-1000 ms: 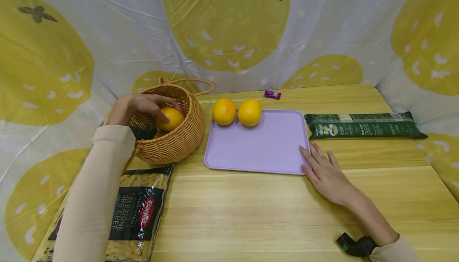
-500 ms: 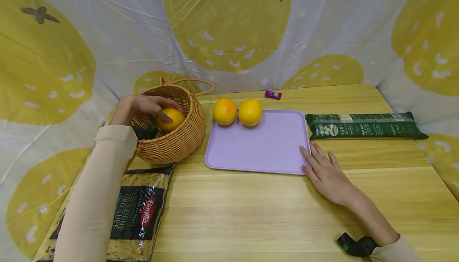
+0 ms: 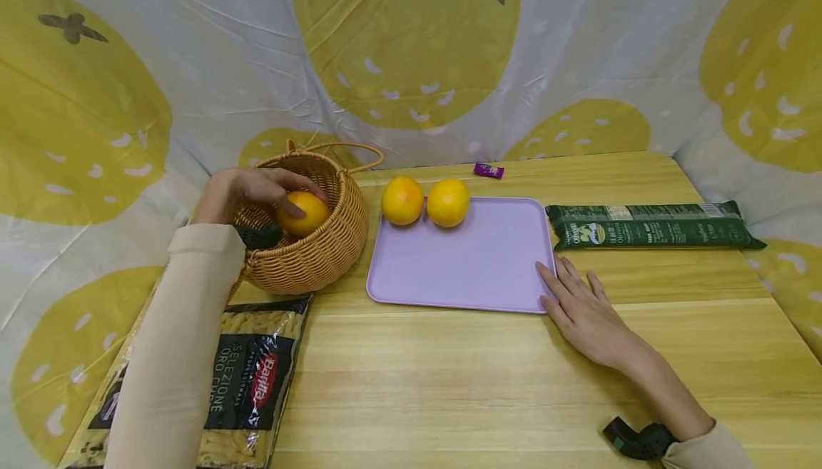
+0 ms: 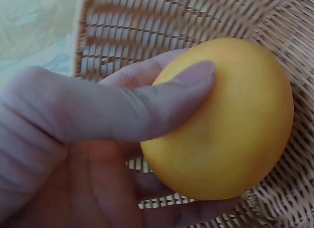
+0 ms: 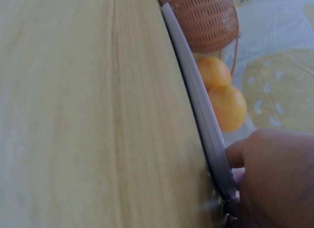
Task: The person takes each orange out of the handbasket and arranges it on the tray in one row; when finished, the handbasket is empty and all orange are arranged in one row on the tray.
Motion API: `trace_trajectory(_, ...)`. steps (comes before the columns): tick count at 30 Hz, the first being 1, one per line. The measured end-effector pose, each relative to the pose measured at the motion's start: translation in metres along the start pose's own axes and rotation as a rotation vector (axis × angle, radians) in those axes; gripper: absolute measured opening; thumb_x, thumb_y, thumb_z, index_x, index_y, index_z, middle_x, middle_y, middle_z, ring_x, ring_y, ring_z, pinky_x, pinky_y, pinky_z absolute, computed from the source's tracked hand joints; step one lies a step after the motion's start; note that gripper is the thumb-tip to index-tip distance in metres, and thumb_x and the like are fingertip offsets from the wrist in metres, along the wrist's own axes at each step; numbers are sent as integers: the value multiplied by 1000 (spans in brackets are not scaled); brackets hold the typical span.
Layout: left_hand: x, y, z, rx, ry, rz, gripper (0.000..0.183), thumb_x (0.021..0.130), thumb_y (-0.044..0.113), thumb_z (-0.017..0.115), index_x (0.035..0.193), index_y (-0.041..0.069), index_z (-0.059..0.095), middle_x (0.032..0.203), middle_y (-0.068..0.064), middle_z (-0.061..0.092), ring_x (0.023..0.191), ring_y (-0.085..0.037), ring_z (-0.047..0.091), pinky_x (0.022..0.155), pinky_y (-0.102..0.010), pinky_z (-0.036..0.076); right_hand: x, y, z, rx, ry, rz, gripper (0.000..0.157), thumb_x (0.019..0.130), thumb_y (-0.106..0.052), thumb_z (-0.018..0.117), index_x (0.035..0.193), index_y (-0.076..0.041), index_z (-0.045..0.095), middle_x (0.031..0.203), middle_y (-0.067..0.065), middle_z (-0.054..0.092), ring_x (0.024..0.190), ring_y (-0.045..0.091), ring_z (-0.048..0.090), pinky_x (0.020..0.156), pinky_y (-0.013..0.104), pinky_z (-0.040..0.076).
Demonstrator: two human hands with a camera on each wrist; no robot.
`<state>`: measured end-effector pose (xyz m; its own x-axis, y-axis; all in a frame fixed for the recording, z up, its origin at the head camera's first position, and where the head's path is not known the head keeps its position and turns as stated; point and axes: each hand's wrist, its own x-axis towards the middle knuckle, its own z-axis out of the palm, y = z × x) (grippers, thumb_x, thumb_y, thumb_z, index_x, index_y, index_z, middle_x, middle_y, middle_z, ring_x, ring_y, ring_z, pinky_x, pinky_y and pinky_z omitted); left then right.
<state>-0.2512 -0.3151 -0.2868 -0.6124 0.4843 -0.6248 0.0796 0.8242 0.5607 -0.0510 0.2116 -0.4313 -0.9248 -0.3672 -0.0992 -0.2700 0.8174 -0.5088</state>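
My left hand [image 3: 257,187] reaches into a wicker basket [image 3: 324,258] and grips an orange [image 3: 307,214]. In the left wrist view the thumb [image 4: 162,105] lies across the orange [image 4: 235,125], with fingers curled behind it and the woven wall around. Two more oranges sit side by side at the far left corner of a lilac tray [image 3: 462,262], the left one [image 3: 402,200] and the right one [image 3: 448,203]. My right hand [image 3: 587,315] rests at the tray's near right corner, fingers extended, fingertips on its rim. The right wrist view shows that rim [image 5: 196,95] edge-on.
A green long packet [image 3: 655,226] lies right of the tray. Behind the tray is a small purple wrapped sweet [image 3: 489,170]. A Barilla pasta bag [image 3: 250,383] lies in front of the basket, partly under the left sleeve [image 3: 170,355]. A lemon-print cloth [image 3: 404,41] hangs behind the table.
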Motion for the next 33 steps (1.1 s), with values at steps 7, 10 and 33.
trace_trajectory(7,-20,18,-10,64,94,34,55,103,21,64,153,10,47,162,-19,35,140,-37,38,109,-52,39,-1,0,0,4,2,-1,62,113,-37,38,166,-11,21,172,26,10,159,47,8,122,70,2)
trace_trajectory(10,-35,29,-12,58,124,34,57,104,25,62,157,13,43,168,-18,24,142,-38,37,108,-54,44,-1,0,0,12,1,-4,62,113,-38,38,166,-11,20,172,26,9,160,46,8,123,70,1)
trace_trajectory(33,-26,151,30,-439,666,124,59,103,21,63,158,25,41,152,-19,37,109,-23,59,74,-24,60,-4,-3,-1,14,8,2,62,113,-38,38,166,-12,21,172,25,10,160,45,7,123,69,0)
